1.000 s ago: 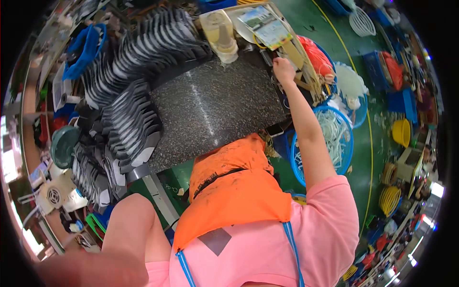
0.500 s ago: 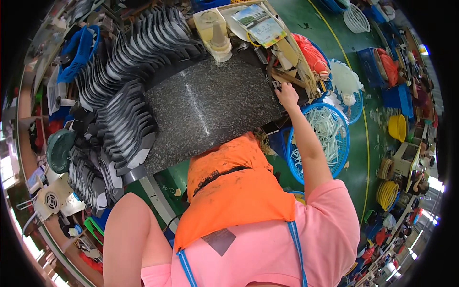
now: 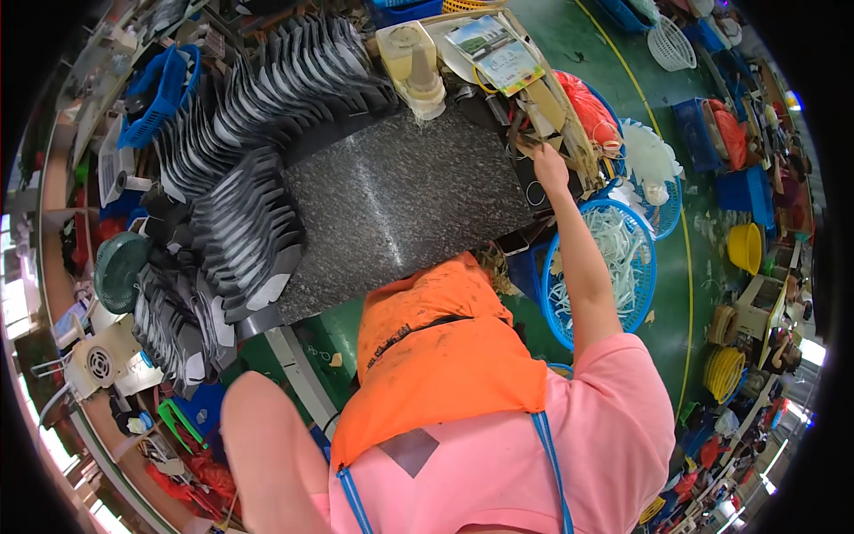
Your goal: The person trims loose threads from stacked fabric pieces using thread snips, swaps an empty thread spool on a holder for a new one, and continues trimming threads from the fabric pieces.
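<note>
My right arm stretches out to the right edge of the dark speckled stone worktop [image 3: 418,191]. There my right hand [image 3: 550,167] is closed, its fingers at a narrow brown piece [image 3: 530,141] among small tools; exactly what it grips cannot be made out. My left arm [image 3: 267,436] is bent, with only the elbow and part of the arm showing, and the left hand is out of sight. Long curving stacks of dark and grey cut pieces [image 3: 245,236] stand along the worktop's left and far sides.
A yellowish pot with a brush-like stub [image 3: 425,84] stands at the far edge. Beside it a wooden tray [image 3: 583,151] holds a picture card [image 3: 498,58]. To the right are a blue basket of white strips [image 3: 654,285] and a red bag [image 3: 587,111]. A green fan [image 3: 122,271] stands left.
My right hand has moved slightly away from me and to the right, onto the narrow brown piece. The left elbow has shifted a little; the whole view has turned slightly.
</note>
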A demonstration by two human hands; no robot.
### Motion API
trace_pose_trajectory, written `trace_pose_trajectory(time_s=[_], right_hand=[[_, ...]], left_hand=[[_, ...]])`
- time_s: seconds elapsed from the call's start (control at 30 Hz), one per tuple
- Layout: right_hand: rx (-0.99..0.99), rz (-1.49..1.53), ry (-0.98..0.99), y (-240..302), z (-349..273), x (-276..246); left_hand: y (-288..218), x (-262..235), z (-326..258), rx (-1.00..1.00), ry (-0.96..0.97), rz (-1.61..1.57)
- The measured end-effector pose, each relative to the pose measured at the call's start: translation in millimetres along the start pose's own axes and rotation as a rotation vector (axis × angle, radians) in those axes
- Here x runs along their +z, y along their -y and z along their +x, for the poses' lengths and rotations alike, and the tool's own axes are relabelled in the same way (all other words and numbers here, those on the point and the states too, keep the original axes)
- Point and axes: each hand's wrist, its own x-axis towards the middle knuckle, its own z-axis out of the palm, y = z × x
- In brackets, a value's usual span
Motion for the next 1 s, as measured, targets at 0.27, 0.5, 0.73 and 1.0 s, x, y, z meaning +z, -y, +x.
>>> trace_pose_trajectory(time_s=[0.27, 0.5, 0.73, 1.0], right_hand=[[-0.249, -0.125, 0.087, 98, 62, 38], [-0.489, -0.56, 0.102, 51, 84, 43], [-0.491, -0.834, 0.289, 31, 130, 51], [-0.399, -0.499, 0.131, 37, 53, 11]], left_hand=[[91, -60, -118, -0.343, 0.519, 0.988], [85, -144, -211, -0.763, 0.64, 1.26], [70, -163, -246, -1.025, 0.605, 1.335], [63, -161, -264, -1.158, 0.6, 1.235]])
